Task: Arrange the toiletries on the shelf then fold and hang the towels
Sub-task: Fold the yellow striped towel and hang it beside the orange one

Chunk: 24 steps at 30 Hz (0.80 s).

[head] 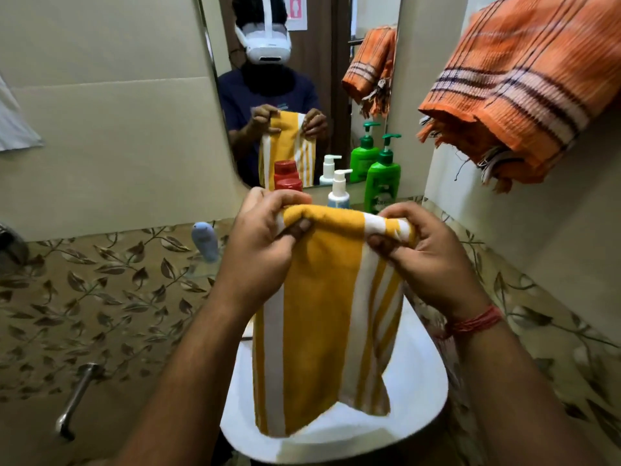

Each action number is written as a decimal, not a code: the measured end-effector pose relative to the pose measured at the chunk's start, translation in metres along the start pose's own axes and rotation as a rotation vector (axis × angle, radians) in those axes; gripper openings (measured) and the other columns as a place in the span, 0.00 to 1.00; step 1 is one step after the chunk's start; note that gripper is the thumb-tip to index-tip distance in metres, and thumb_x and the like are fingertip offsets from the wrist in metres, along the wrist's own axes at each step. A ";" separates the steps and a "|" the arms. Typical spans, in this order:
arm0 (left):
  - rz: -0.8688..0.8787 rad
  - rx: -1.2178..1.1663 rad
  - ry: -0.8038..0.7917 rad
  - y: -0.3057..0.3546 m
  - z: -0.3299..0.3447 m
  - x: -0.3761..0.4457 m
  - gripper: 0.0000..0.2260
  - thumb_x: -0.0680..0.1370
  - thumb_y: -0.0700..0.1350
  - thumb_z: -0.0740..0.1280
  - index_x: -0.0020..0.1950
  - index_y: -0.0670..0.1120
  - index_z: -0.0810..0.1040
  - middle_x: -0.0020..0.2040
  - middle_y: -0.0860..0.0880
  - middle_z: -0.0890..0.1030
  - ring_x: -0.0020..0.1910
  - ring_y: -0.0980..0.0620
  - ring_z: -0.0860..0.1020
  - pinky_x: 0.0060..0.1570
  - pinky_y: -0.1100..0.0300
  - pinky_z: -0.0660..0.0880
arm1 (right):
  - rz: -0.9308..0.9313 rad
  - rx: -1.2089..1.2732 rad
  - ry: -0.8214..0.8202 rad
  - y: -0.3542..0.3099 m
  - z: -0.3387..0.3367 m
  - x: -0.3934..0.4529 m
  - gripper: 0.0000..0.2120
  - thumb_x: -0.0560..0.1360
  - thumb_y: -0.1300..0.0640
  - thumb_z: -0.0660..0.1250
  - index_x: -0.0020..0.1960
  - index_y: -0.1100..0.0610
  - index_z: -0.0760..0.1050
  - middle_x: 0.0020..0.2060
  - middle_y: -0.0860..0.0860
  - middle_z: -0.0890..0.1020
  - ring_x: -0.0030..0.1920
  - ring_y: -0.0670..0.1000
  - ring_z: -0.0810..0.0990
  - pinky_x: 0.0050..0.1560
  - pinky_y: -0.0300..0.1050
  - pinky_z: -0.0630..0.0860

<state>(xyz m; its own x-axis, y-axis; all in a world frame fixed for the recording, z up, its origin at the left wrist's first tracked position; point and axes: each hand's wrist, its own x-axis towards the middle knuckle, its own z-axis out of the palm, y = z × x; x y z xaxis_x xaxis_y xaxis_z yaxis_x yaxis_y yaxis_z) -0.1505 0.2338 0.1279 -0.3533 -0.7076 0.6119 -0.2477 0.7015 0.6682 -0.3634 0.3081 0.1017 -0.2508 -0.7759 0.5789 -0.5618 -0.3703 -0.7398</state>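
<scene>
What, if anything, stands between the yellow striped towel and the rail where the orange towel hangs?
Nothing visible. Both hands, left hand and right hand, grip the yellow striped towel over the sink; the space up to the orange towel looks open, its rail hidden.

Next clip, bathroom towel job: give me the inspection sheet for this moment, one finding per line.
Surface: white sink below the hands; shelf under the mirror.
Job's things: yellow striped towel hanging over the sink; orange towel hung upper right; green pump bottle, white pump bottle, red-capped bottle on the shelf.
Clutter: blue bottle at left.
Grippers: left hand and right hand pinch the yellow towel's top corners.
Cables: nothing seen.
Surroundings: leaf-patterned tiles; metal tap.
</scene>
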 end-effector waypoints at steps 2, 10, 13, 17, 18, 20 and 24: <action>-0.003 -0.065 -0.007 -0.008 -0.002 0.003 0.10 0.79 0.41 0.70 0.59 0.51 0.80 0.55 0.50 0.77 0.55 0.60 0.77 0.52 0.71 0.73 | -0.013 -0.003 0.072 -0.006 -0.009 -0.001 0.10 0.74 0.50 0.72 0.52 0.51 0.76 0.42 0.45 0.79 0.40 0.42 0.78 0.38 0.41 0.78; -0.066 -0.442 0.009 -0.015 0.036 0.037 0.04 0.80 0.49 0.67 0.52 0.55 0.81 0.47 0.47 0.80 0.45 0.50 0.77 0.42 0.50 0.72 | -0.067 -0.402 0.429 -0.050 -0.037 -0.010 0.08 0.81 0.47 0.59 0.53 0.48 0.74 0.39 0.44 0.80 0.41 0.33 0.78 0.34 0.27 0.70; 0.013 -0.534 -0.009 0.010 0.056 0.060 0.05 0.78 0.52 0.67 0.51 0.56 0.81 0.49 0.47 0.81 0.46 0.50 0.77 0.43 0.48 0.73 | -0.108 -0.532 0.546 -0.079 -0.059 -0.013 0.09 0.81 0.46 0.60 0.53 0.49 0.75 0.37 0.48 0.81 0.39 0.39 0.79 0.34 0.36 0.72; 0.145 -0.665 -0.034 0.064 0.087 0.101 0.07 0.78 0.52 0.67 0.53 0.54 0.81 0.51 0.46 0.82 0.50 0.48 0.81 0.53 0.41 0.79 | -0.131 -0.712 0.564 -0.139 -0.106 -0.012 0.14 0.76 0.43 0.68 0.54 0.51 0.75 0.39 0.45 0.81 0.39 0.41 0.80 0.35 0.30 0.72; 0.177 -0.690 -0.041 0.078 0.094 0.110 0.07 0.78 0.51 0.67 0.54 0.53 0.81 0.52 0.45 0.82 0.52 0.47 0.81 0.55 0.40 0.79 | -0.111 -0.784 0.525 -0.154 -0.118 -0.010 0.15 0.74 0.43 0.71 0.56 0.50 0.75 0.41 0.44 0.81 0.39 0.41 0.79 0.37 0.29 0.71; 0.223 -0.758 -0.060 0.117 0.109 0.131 0.06 0.79 0.49 0.67 0.54 0.52 0.81 0.54 0.44 0.81 0.54 0.48 0.81 0.58 0.43 0.78 | -0.016 -0.964 0.407 -0.186 -0.149 -0.004 0.17 0.74 0.47 0.73 0.60 0.47 0.74 0.48 0.44 0.79 0.44 0.41 0.76 0.41 0.27 0.69; 0.340 -0.772 0.007 0.193 0.143 0.175 0.06 0.80 0.42 0.67 0.52 0.51 0.81 0.52 0.44 0.80 0.53 0.50 0.78 0.54 0.60 0.74 | 0.076 -1.241 0.303 -0.234 -0.211 0.016 0.17 0.75 0.52 0.71 0.63 0.47 0.73 0.53 0.50 0.77 0.52 0.50 0.75 0.49 0.41 0.68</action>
<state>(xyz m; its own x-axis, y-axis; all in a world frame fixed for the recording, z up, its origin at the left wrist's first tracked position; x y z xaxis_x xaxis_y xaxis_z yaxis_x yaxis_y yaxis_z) -0.3890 0.2573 0.3031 -0.2914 -0.4706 0.8328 0.5580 0.6235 0.5476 -0.4024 0.4905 0.3568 -0.3913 -0.5667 0.7251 -0.8530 0.5191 -0.0545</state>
